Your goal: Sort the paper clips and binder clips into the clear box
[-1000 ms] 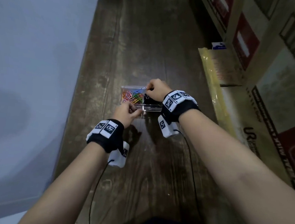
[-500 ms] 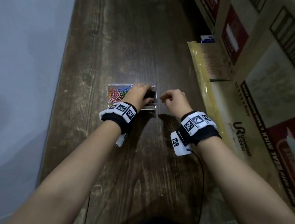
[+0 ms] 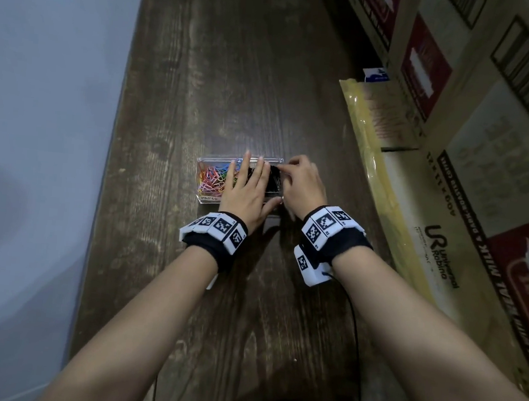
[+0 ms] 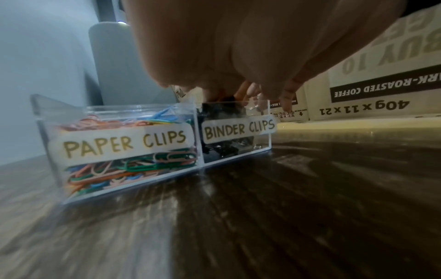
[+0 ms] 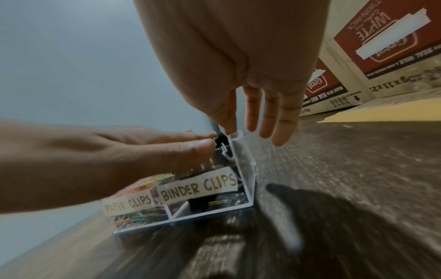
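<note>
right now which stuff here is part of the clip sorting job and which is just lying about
Part of the job:
- clear box, two labelled compartments
- coloured paper clips, left compartment
- black binder clips, right compartment
- left hand, laid flat over the box
- right hand, fingers at the box's right end

Just lying about:
- cardboard cartons
- yellow plastic-wrapped pack
- wooden table

Cartons beside a dark wooden table

Printed cardboard cartons stand along the right of the wooden table, a yellowish plastic-wrapped flat package lies at their foot, and a pale wall runs along the left.
</note>
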The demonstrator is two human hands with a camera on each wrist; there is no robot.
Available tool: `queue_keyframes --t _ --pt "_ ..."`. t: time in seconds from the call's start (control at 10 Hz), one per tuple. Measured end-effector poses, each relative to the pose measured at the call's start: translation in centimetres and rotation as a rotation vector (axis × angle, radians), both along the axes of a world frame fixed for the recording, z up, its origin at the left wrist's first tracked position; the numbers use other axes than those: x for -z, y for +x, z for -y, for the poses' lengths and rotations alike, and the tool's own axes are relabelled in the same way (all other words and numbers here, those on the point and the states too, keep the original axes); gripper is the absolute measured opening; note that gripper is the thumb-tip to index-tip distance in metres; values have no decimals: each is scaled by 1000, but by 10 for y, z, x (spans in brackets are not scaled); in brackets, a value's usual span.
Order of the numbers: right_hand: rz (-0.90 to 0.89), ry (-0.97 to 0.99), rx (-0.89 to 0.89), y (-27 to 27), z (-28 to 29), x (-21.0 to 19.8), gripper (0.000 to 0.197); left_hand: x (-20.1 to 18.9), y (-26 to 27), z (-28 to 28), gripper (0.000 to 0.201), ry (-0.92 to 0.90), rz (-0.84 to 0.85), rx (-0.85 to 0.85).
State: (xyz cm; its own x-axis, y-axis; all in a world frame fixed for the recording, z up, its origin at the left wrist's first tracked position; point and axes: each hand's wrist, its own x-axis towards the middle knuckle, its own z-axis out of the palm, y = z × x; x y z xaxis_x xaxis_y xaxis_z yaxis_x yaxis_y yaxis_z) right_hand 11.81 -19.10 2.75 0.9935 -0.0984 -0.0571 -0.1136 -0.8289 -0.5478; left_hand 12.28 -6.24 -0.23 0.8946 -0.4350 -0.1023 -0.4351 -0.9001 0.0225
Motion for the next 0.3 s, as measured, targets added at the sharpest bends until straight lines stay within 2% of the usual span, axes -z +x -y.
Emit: queue_keyframes --t 0.1,0.2,0.3 --pt "38 -17 -22 -5 0 -1 32 -5 -13 -9 80 -87 35 -79" --pt "-34 -119 -155 -6 -6 2 37 -15 -36 -25 79 -251 24 -168" --pt "-27 -178 -166 -1 -10 -2 38 -13 -83 -52 62 -426 -12 -124"
